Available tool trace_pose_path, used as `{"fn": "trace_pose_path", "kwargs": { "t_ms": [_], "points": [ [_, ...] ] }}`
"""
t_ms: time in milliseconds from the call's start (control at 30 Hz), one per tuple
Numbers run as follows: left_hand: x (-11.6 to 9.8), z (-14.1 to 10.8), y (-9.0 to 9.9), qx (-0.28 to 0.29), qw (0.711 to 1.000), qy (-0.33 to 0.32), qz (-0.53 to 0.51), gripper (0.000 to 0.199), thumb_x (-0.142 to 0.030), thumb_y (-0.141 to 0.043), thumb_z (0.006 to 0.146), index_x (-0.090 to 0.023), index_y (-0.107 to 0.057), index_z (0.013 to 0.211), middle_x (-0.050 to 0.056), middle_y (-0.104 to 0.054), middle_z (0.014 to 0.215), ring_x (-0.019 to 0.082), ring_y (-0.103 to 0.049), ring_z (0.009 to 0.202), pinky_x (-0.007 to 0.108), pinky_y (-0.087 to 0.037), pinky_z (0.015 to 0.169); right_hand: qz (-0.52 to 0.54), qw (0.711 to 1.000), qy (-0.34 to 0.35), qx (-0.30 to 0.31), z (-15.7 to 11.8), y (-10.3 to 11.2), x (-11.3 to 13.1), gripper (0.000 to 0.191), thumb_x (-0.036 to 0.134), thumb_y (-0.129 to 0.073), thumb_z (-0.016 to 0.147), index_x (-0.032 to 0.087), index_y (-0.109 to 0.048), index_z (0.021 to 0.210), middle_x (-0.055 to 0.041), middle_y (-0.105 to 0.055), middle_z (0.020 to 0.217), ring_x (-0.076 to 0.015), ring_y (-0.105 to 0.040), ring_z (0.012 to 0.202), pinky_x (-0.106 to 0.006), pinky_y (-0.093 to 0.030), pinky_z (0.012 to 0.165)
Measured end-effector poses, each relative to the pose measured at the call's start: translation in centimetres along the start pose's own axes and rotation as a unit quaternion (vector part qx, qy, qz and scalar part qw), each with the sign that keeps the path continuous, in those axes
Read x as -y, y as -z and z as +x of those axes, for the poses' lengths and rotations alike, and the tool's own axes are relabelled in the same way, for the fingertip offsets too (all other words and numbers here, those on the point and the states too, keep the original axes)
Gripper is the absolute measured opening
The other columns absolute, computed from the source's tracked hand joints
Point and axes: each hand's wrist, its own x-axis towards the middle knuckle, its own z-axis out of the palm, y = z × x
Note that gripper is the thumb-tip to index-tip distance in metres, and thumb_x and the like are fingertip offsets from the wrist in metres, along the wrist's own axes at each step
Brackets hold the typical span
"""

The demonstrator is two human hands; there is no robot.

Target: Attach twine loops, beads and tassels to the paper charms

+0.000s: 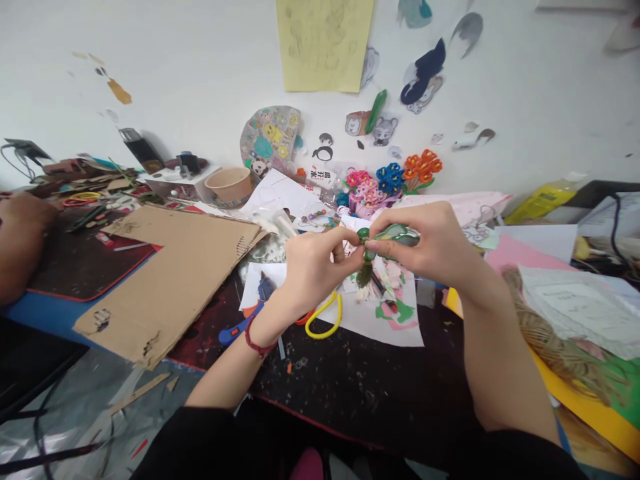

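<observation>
Above the black mat [350, 387], the right hand [430, 243] pinches a green ornament [395, 235] while the left hand [313, 267] nips its neck above the dark tassel [363, 275], which seems already attached, the join apparently being finished.

Two hands [315, 267] [430, 243], one green ornament [393, 237], one paper cup [230, 185], one cardboard sheet [175, 280], one yellow loop [327, 317].
</observation>
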Motion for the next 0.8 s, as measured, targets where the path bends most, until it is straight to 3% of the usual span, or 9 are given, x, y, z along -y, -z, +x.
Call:
{"fn": "trace_pose_path", "kwargs": {
  "t_ms": [267,433,600,800],
  "points": [
    [-0.1,0.4,-0.2,0.074,0.992,0.105,0.004,0.004,-0.021,-0.068,0.079,-0.018,-0.065,0.078,-0.003,-0.066,0.062,0.011,-0.058,0.061,0.025,-0.039,0.063,-0.051,0.999,0.008,0.007,0.1,-0.4,-0.3,0.005,0.021,-0.072,0.086,0.02,-0.07,0.082,-0.001,-0.076,0.078,-0.0178,-0.067,0.068,-0.032,-0.044,0.067],
    [0.6,0.2,-0.4,0.121,0.985,0.119,0.034,0.006,-0.018,-0.068,0.08,-0.02,-0.068,0.085,-0.002,-0.071,0.07,0.014,-0.061,0.068,0.026,-0.038,0.066,-0.041,0.999,0.012,0.004,0.2,-0.6,-0.6,0.004,0.02,-0.074,0.084,0.02,-0.07,0.082,-0.0004,-0.076,0.079,-0.017,-0.067,0.069,-0.032,-0.045,0.068],
    [0.8,-0.3,-0.5,0.078,0.994,0.078,0.017,0.009,-0.018,-0.067,0.086,-0.02,-0.071,0.094,-0.003,-0.065,0.065,0.012,-0.059,0.068,0.025,-0.042,0.068,-0.029,0.999,-0.009,0.013,0.2,-0.5,-0.9,0.005,0.022,-0.072,0.086,0.022,-0.069,0.082,-0.001,-0.077,0.081,-0.0199,-0.069,0.071,-0.034,-0.045,0.069],
    [1.1,-1.0,-0.6,0.029,0.997,0.026,0.071,0.018,-0.036,-0.068,0.095,-0.024,-0.08,0.097,-0.001,-0.066,0.06,0.011,-0.056,0.057,0.025,-0.037,0.06,-0.001,0.999,-0.039,0.021,0.2,-0.2,-0.9,0.007,0.026,-0.072,0.086,0.023,-0.069,0.081,-0.0008,-0.076,0.079,-0.0224,-0.069,0.073,-0.037,-0.046,0.071]
  ]
}}
